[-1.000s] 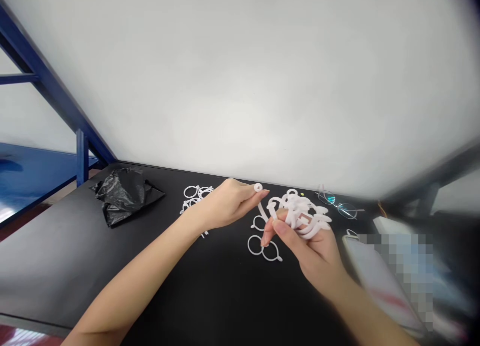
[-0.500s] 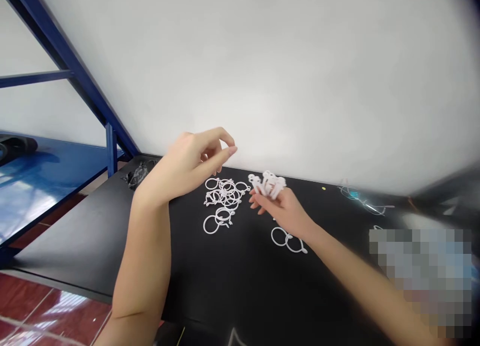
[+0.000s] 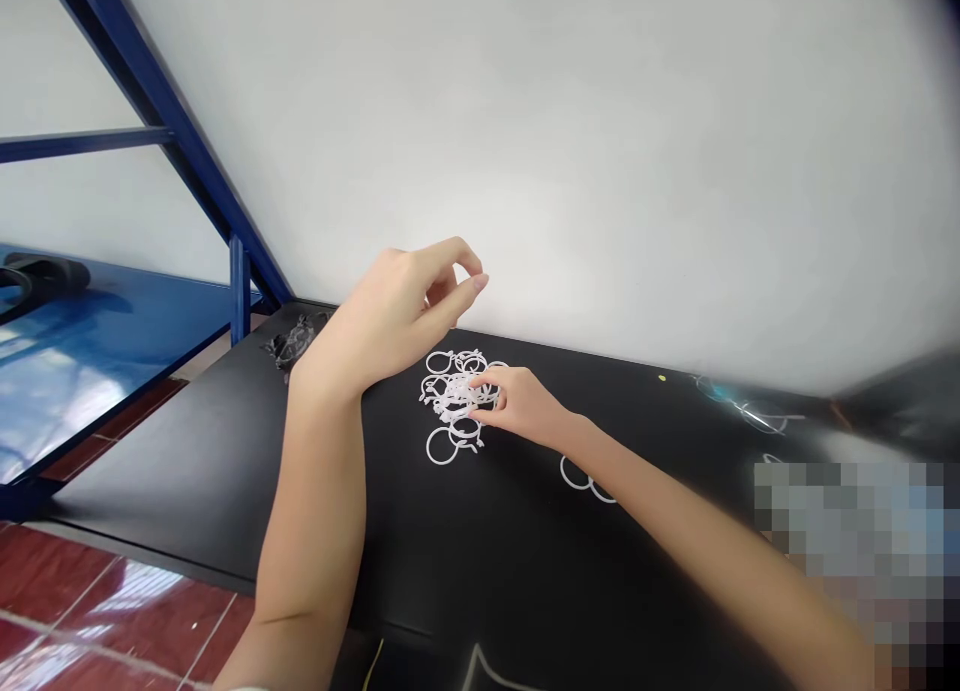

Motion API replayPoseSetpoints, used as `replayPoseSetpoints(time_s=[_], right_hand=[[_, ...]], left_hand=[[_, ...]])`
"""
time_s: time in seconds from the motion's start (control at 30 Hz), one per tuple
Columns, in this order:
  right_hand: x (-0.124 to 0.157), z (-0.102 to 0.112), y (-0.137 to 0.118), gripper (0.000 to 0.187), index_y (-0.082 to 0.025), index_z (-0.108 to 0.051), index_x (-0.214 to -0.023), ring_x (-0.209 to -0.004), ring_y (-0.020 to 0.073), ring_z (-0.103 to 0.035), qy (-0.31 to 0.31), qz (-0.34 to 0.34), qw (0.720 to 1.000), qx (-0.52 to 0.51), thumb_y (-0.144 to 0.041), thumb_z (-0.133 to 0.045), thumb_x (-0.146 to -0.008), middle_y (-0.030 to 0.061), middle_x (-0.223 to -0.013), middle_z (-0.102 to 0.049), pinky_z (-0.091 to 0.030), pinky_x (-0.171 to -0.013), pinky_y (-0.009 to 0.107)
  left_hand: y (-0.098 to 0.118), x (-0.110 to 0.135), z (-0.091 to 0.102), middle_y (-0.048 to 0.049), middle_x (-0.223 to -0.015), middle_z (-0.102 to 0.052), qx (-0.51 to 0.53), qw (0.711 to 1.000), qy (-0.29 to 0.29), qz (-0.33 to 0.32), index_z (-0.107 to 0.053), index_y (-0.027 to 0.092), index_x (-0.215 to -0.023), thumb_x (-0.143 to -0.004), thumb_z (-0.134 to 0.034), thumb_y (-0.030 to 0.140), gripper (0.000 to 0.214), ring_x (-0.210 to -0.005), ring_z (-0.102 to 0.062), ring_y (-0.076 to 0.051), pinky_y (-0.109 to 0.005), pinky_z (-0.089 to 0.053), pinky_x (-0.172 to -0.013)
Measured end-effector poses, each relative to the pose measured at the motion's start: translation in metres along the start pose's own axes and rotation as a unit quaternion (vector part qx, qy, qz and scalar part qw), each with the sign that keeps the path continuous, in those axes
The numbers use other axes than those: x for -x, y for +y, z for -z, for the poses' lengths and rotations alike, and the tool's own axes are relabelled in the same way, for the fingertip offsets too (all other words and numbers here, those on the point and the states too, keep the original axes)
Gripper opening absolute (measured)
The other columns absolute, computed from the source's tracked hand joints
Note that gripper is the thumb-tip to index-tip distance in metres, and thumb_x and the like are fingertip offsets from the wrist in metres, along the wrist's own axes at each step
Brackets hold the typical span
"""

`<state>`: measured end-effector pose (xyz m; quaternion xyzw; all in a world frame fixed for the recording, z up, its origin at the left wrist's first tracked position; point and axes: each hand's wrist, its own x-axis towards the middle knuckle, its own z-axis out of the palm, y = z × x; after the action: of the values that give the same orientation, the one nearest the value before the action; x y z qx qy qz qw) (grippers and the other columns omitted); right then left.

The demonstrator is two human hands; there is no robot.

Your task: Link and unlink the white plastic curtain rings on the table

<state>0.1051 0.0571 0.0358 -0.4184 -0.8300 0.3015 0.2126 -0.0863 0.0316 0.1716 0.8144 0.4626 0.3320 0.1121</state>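
A heap of white plastic rings point(image 3: 455, 396) lies on the black table point(image 3: 225, 451) near the wall. My right hand point(image 3: 525, 408) reaches across to it. Its fingertips are pinched on the white pieces at the heap's right edge. My left hand point(image 3: 409, 306) hangs raised above the heap. Those fingers are curled, thumb close to forefinger, and I see nothing in them. One larger ring point(image 3: 441, 447) sits at the heap's near side.
Two joined white rings point(image 3: 583, 479) lie beside my right forearm. A crumpled black bag point(image 3: 294, 341) sits at the far left of the table, spectacles point(image 3: 750, 409) at the far right. A blue steel frame point(image 3: 180, 141) stands at left. Red floor tiles show below the table edge.
My right hand has carried its bunch of white pieces left and down onto the heap. My left hand has lifted up and no longer shows the small white piece. The view has swung left.
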Motion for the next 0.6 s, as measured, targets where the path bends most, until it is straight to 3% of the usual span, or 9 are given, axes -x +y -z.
replayPoseSetpoints(time_s=[0.13, 0.23, 0.37, 0.47, 0.6], right_hand=[[0.006, 0.015, -0.004, 0.032, -0.018, -0.067, -0.104, -0.061, 0.0113, -0.062, -0.040, 0.001, 0.999, 0.000, -0.026, -0.074, -0.075, 0.0053, -0.103, -0.069, -0.049, -0.069, 0.028], [0.020, 0.038, -0.007, 0.031, -0.018, -0.067, -0.106, -0.062, 0.0127, -0.063, -0.048, -0.015, 0.999, 0.010, -0.027, -0.071, -0.076, 0.0036, -0.092, -0.070, -0.049, -0.067, 0.028], [0.056, 0.079, 0.002, 0.020, -0.019, -0.067, -0.098, -0.063, 0.0147, -0.064, -0.069, -0.139, 0.988, 0.027, -0.027, -0.063, -0.080, 0.0035, -0.086, -0.072, -0.048, -0.060, 0.027], [0.084, 0.099, 0.015, 0.017, -0.018, -0.068, -0.092, -0.070, 0.0169, -0.065, -0.120, -0.204, 0.970, 0.052, -0.024, -0.064, -0.076, 0.0046, -0.091, -0.072, -0.047, -0.060, 0.026], [0.103, 0.100, 0.028, 0.034, -0.019, -0.065, -0.106, -0.069, 0.0172, -0.064, -0.187, -0.246, 0.946, 0.095, -0.020, -0.066, -0.072, 0.0023, -0.084, -0.072, -0.044, -0.058, 0.025]], left_hand=[[0.000, 0.000, -0.001, 0.0026, -0.057, -0.059, 0.001, 1.000, -0.010, -0.002, -0.059, 0.020, -0.094, -0.095, -0.040, 0.031, 0.023, -0.050, -0.051, -0.012, -0.024, -0.038, -0.056], [0.000, -0.001, -0.003, 0.0026, -0.057, -0.059, -0.006, 1.000, -0.018, -0.003, -0.060, 0.019, -0.095, -0.095, -0.040, 0.032, 0.023, -0.050, -0.051, -0.012, -0.024, -0.037, -0.055], [0.004, -0.005, -0.015, 0.0026, -0.058, -0.060, -0.020, 0.999, -0.041, -0.012, -0.060, 0.019, -0.097, -0.096, -0.039, 0.033, 0.025, -0.050, -0.051, -0.012, -0.024, -0.036, -0.055], [0.009, -0.013, -0.041, 0.0017, -0.062, -0.063, -0.040, 0.995, -0.088, -0.032, -0.060, 0.018, -0.101, -0.096, -0.040, 0.033, 0.025, -0.053, -0.053, -0.013, -0.025, -0.035, -0.056], [0.016, -0.023, -0.097, -0.0019, -0.075, -0.068, -0.071, 0.967, -0.231, -0.079, -0.061, 0.019, -0.105, -0.092, -0.050, 0.035, 0.023, -0.061, -0.059, -0.016, -0.025, -0.035, -0.056]])
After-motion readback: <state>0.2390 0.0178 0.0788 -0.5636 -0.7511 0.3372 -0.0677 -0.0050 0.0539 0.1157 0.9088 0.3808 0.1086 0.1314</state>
